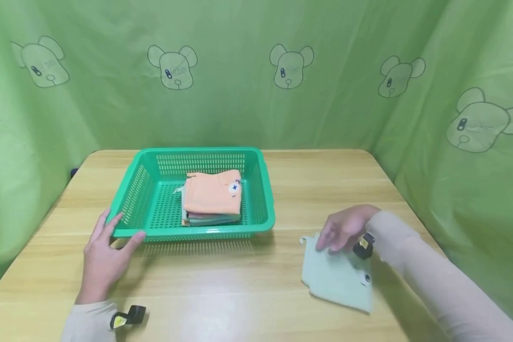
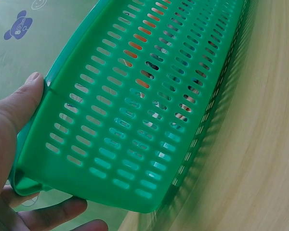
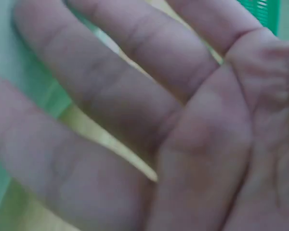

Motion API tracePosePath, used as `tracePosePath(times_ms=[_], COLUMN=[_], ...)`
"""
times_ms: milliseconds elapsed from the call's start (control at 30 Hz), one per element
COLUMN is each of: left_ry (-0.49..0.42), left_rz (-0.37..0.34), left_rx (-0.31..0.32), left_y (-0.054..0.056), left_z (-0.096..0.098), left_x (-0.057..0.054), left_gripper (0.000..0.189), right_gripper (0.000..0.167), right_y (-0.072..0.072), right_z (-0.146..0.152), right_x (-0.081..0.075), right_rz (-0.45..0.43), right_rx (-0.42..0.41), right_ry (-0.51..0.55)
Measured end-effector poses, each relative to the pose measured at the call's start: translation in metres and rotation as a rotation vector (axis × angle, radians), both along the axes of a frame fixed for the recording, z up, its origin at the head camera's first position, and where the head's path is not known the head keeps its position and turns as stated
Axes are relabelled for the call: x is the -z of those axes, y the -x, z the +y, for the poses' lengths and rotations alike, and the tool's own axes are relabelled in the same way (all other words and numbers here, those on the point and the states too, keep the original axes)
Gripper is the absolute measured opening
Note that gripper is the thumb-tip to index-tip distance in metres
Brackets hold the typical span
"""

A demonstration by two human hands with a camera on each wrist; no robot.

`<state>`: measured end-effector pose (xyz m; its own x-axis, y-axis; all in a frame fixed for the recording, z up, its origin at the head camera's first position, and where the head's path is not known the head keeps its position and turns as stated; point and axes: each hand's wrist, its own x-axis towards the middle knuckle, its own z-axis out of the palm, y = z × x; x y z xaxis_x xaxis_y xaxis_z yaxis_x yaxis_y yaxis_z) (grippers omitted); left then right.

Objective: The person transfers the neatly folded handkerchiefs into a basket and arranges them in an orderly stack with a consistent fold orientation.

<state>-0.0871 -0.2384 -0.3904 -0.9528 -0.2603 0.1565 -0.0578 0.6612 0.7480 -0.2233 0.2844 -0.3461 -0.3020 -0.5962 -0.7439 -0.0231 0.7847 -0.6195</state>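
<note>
My left hand (image 1: 105, 259) holds the near left corner of a green plastic basket (image 1: 267, 190). In the left wrist view the thumb (image 2: 31, 94) presses on the rim, with the other fingers round the corner. A stack of folded cloths sits in the basket, with a peach cloth (image 1: 211, 194) printed with a small face on top. Over a mint-green folded cloth (image 1: 335, 280), right of the basket, is my right hand (image 1: 346, 228), fingertips at the cloth's upper part. Its fingers (image 3: 96, 77) look fairly straight and apart in the right wrist view, where they are blurred.
The wooden table (image 1: 222, 289) bears the basket and the mint-green cloth. A green curtain (image 1: 235, 109) with bear-head drawings hangs behind and along both sides. Black wrist-worn devices (image 1: 128, 317) show at both cuffs.
</note>
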Motion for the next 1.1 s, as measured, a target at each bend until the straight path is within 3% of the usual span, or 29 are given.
tracePosePath(times_ms=[100, 333, 367, 533, 633, 733, 900, 1033, 1100], left_ry=[0.003, 0.012, 0.013, 0.013, 0.015, 0.018, 0.01, 0.009, 0.007], left_rz=[0.008, 0.022, 0.024, 0.031, 0.028, 0.023, 0.012, 0.004, 0.001], left_rx=[0.0, 0.003, 0.003, 0.0, 0.001, 0.004, 0.004, 0.002, 0.002], left_y=[0.0, 0.0, 0.0, 0.0, 0.0, 0.0, 0.001, 0.0, 0.0], left_z=[0.0, 0.001, 0.001, 0.001, 0.001, 0.0, 0.001, 0.001, 0.001], left_x=[-0.001, 0.0, 0.0, 0.0, 0.0, 0.001, 0.002, 0.001, 0.001], left_gripper=[0.079, 0.078, 0.078, 0.078, 0.078, 0.079, 0.079, 0.079, 0.079], right_gripper=[0.045, 0.053, 0.053, 0.04, 0.032, 0.036, 0.058, 0.067, 0.079], right_y=[0.004, 0.009, 0.012, 0.024, 0.032, 0.04, 0.048, 0.054, 0.056], right_z=[0.003, 0.007, 0.007, 0.005, 0.007, 0.011, 0.023, 0.035, 0.042], right_x=[-0.006, -0.001, 0.002, 0.016, 0.029, 0.044, 0.06, 0.064, 0.062], right_rz=[0.082, 0.257, 0.288, 0.59, 0.811, 0.982, 1.057, 1.011, 0.971], right_rx=[-0.031, 0.163, 0.161, 0.219, 0.186, 0.15, 0.243, 0.413, 0.503], right_ry=[0.038, 0.034, 0.05, 0.029, -0.014, -0.042, -0.092, -0.255, -0.322])
